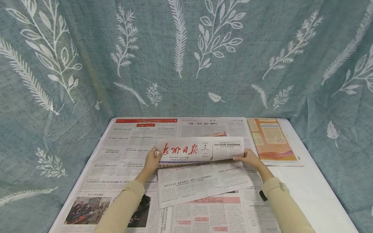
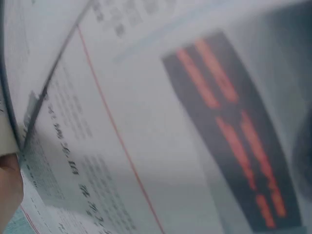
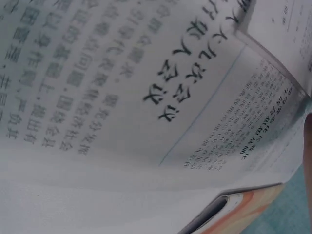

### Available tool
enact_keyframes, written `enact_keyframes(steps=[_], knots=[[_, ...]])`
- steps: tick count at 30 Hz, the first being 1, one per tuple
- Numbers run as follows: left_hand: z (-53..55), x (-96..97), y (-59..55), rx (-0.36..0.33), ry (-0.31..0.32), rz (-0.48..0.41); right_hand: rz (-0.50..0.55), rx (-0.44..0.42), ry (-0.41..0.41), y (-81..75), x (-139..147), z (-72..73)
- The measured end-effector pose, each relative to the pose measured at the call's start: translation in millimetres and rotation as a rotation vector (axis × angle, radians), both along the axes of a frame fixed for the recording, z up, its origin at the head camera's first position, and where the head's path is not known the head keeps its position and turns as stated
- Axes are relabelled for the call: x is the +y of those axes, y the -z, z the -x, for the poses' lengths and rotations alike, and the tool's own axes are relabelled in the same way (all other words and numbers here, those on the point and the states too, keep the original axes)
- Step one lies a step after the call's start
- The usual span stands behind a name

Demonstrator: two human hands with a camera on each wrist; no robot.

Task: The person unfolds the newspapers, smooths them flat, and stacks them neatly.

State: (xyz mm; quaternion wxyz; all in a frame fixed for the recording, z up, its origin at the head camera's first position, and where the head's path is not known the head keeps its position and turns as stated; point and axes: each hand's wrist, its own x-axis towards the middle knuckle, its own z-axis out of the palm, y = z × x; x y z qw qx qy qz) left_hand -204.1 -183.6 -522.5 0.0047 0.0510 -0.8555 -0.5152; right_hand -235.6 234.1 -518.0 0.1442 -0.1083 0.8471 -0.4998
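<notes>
A folded newspaper (image 1: 180, 149) with a red masthead is held between both hands in the head view. My left hand (image 1: 152, 160) pinches its left edge, and my right hand (image 1: 250, 159) grips the lower right corner. Below the folded strip a looser printed sheet (image 1: 201, 184) slants down toward me, its lower edge tilted. In the left wrist view a bit of the left hand (image 2: 10, 187) shows at the left border beside the paper. The right wrist view catches only a sliver of the right hand (image 3: 308, 156) at its right border.
Wide newspaper sheets (image 1: 116, 165) lie spread over the white table (image 1: 297, 191). At the back right rests an orange and tan printed paper stack (image 1: 272, 139). Blue-green leaf-patterned cloth (image 1: 163, 64) hangs behind and along both sides.
</notes>
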Motion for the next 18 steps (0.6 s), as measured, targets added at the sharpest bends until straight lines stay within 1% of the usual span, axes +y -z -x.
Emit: enact_keyframes(steps=[2, 3, 5, 8, 10, 12, 14, 16, 18], knots=[[1.7, 1.2, -1.1, -0.003, -0.020, -0.014, -0.017, 0.036, 0.001, 1.0, -1, 0.1], [2.7, 1.7, -1.9, -0.001, -0.027, -0.024, -0.022, 0.058, 0.016, 0.9, -3, 0.1], [4.4, 1.9, -4.2, 0.010, -0.016, -0.049, -0.044, 0.103, 0.066, -0.2, -6, 0.3], [4.5, -1.1, -6.8, 0.011, 0.039, -0.079, -0.079, 0.157, 0.153, -3.1, -9, 0.5], [3.1, -4.0, -6.2, 0.003, 0.091, -0.069, -0.107, 0.177, 0.211, -4.4, -12, 1.0], [1.2, -6.6, -3.6, -0.006, 0.144, -0.030, -0.107, 0.174, 0.262, -5.0, -14, 2.0], [0.3, -7.7, -1.3, -0.003, 0.176, 0.008, -0.096, 0.162, 0.303, -5.2, -15, 2.9], [-0.3, -8.1, 0.5, 0.010, 0.182, 0.033, -0.067, 0.142, 0.330, -6.1, -16, 3.1], [-0.1, -8.6, 0.8, 0.031, 0.168, 0.032, -0.056, 0.117, 0.339, -8.1, -17, 2.4]])
